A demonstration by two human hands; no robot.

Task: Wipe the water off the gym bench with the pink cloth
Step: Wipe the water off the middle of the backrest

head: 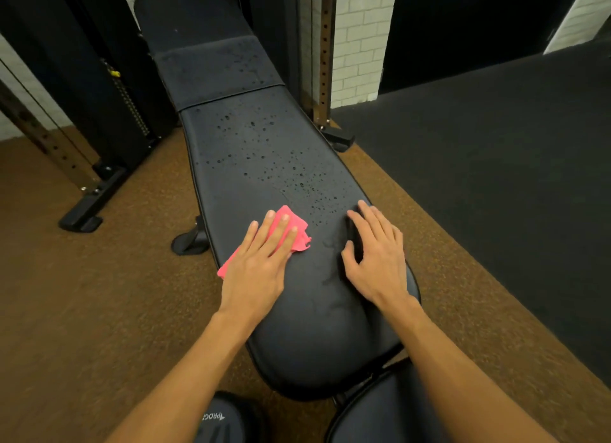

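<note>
We press our left hand (256,264) flat on the pink cloth (301,234). Its fingers are straight and together and hold the cloth down rather than curling round it. The cloth lies crumpled on the left side of the gym bench (314,327), on the near half of the long black pad. One corner sticks out past our fingertips and another peeks out by the pad's left edge.

Our right hand (377,257) grips nothing. It rests on the right side of the same pad with its fingers spread and slightly bent, near the pad's edge and apart from the cloth.

Water droplets (297,175) bead over the pad ahead of both hands, thickest just beyond our right fingertips. More speckle the shorter pad section (215,72) farther away. The stretch of pad between and behind our hands shows faint streaks instead of beads.

The bench stands on a brown floor (82,294), with a black mat (496,145) off to the right. A perforated rack upright (325,46) rises beyond the bench before a white brick wall (360,39). Our dark-clad knee (218,423) shows at the bottom edge, carrying white lettering too cropped to read.
</note>
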